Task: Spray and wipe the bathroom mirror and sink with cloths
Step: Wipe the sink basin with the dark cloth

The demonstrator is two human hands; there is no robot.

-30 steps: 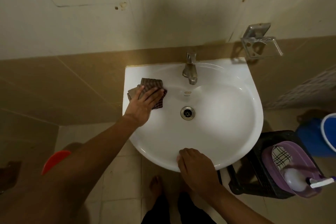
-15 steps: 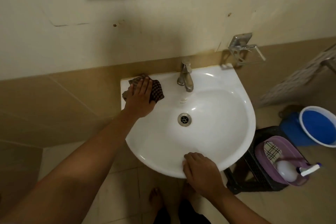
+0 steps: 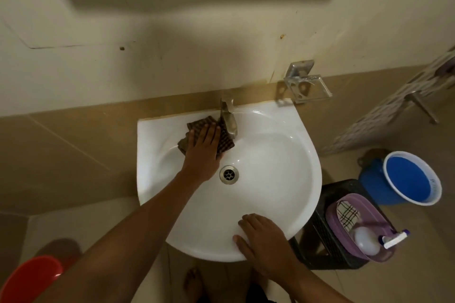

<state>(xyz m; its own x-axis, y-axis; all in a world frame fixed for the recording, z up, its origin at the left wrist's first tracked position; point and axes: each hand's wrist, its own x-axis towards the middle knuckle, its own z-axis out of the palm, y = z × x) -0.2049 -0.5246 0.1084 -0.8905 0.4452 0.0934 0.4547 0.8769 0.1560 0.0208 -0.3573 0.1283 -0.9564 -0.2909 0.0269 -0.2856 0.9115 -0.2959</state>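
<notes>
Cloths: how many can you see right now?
2. A dark checked cloth lies under the left hand beside the tap; a light checked cloth sits in the purple tub. Others may be hidden.

White sink (image 3: 283, 179), brown checked cloth (image 3: 225, 141)

A single head-worn camera looks steeply down from close above the sink (image 3: 283, 155), facing the wall.
</notes>
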